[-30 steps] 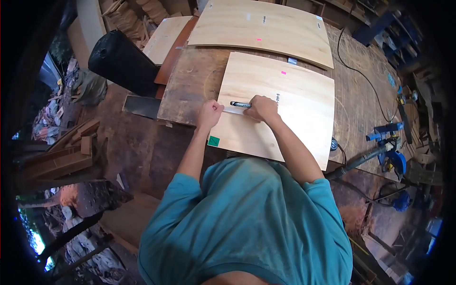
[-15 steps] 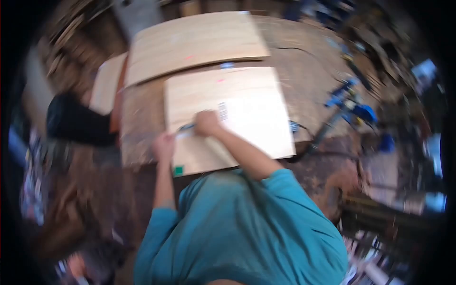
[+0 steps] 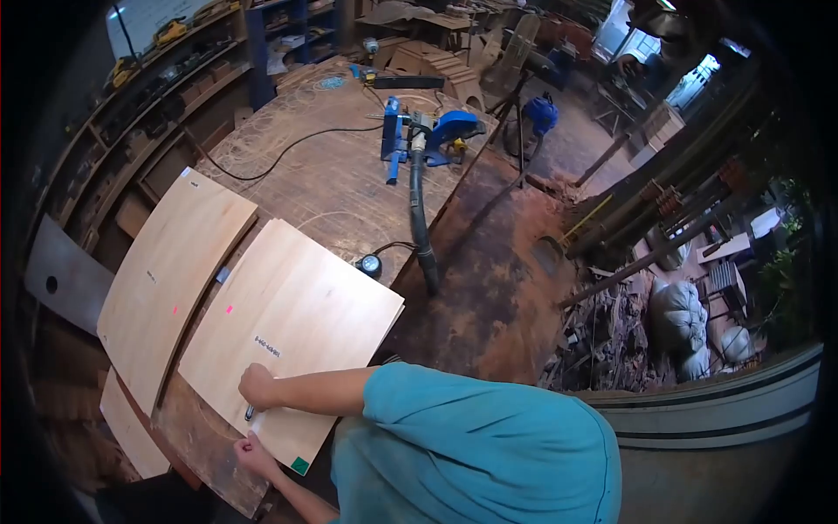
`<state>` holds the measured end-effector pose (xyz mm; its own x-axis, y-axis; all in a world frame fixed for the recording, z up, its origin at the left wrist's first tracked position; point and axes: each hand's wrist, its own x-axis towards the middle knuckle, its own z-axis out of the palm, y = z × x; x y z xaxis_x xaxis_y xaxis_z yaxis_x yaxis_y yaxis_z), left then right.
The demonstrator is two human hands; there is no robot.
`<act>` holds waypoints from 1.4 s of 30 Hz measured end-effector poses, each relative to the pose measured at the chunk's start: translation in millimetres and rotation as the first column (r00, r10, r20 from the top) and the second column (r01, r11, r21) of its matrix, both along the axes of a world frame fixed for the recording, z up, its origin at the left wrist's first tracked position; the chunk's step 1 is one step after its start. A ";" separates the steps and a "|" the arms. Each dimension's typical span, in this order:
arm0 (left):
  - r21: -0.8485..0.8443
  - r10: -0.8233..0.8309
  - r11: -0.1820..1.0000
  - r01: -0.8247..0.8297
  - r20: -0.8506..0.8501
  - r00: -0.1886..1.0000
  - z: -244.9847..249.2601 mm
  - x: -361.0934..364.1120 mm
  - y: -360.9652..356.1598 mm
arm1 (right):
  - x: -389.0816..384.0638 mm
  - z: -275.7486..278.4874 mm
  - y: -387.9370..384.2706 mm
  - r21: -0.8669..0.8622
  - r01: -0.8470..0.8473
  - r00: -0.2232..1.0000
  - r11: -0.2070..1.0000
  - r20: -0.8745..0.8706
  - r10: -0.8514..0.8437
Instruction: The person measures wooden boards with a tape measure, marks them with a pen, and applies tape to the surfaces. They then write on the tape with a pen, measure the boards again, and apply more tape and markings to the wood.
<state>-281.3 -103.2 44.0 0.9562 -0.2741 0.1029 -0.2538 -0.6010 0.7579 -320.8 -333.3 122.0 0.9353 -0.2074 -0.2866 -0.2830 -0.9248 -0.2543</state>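
Note:
My right hand (image 3: 256, 387) is closed in a fist low over a pale plywood panel (image 3: 323, 288). From under it pokes a short, slim dark tool (image 3: 250, 412) with a light end, angled down toward the panel's near-left edge. Just off that edge, my left hand (image 3: 251, 454) has its fingers pinched together; what they hold, if anything, is too small to make out. The panel carries printed lettering, a pink mark (image 3: 230, 309) and a green square sticker (image 3: 299, 465) at its near corner.
A second stack of plywood (image 3: 166, 262) lies to the left. Farther along the worn workbench (image 3: 305, 183) are a round black gauge-like thing (image 3: 370, 265), a blue machine (image 3: 423, 131) with a dark hose (image 3: 420, 218), and a cable. Loaded shelves (image 3: 157, 113) line the left.
My view has swung to the right, so the panel and hands now appear lower left. The right hand still grips the dark tool, with the left close to the panel's edge.

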 end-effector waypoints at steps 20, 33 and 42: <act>0.188 0.119 0.976 -0.113 -0.023 0.993 28.2 -9.4 -53.9 | 2.2 -31.8 -3.5 0.052 0.024 0.990 0.998 0.137 -0.031; 0.122 0.170 0.972 -0.203 0.237 0.957 49.3 -41.7 -63.9 | 0.4 38.3 -8.7 0.099 0.056 0.976 0.994 -0.217 -0.033; 0.253 0.109 0.962 -0.108 0.008 0.994 59.4 -36.5 -77.9 | -3.2 27.2 -7.1 0.098 0.078 0.984 0.992 -0.165 -0.061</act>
